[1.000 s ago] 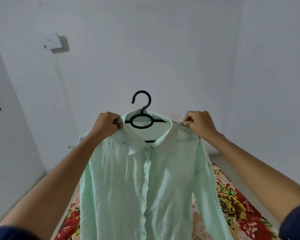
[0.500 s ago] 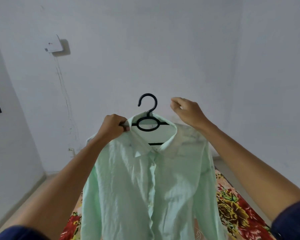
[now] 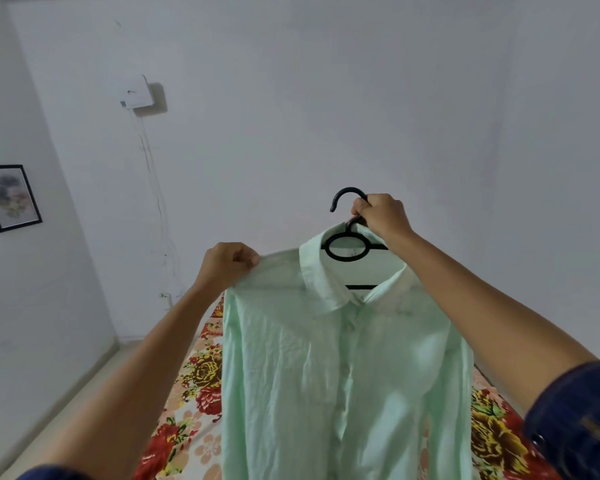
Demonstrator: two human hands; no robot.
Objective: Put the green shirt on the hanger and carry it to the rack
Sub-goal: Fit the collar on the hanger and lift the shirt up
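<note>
A pale green button-up shirt [image 3: 343, 375] hangs on a black plastic hanger [image 3: 345, 249], held up in front of me. The hanger's hook and ring show above the open collar. My right hand [image 3: 381, 216] grips the hanger's neck just below the hook. My left hand [image 3: 227, 263] pinches the shirt's left shoulder seam, out at the end of the hanger arm. The hanger's arms are hidden inside the shirt. No rack is in view.
A bed with a red and yellow floral sheet [image 3: 191, 393] lies below the shirt. White walls stand ahead and to both sides. A white box [image 3: 132, 91] with cables and a framed picture [image 3: 11, 197] hang on the walls at left.
My right hand let go of the shirt's right shoulder, rose and took hold of the hanger below the hook. My left hand slid outward along the left shoulder. The view swung left.
</note>
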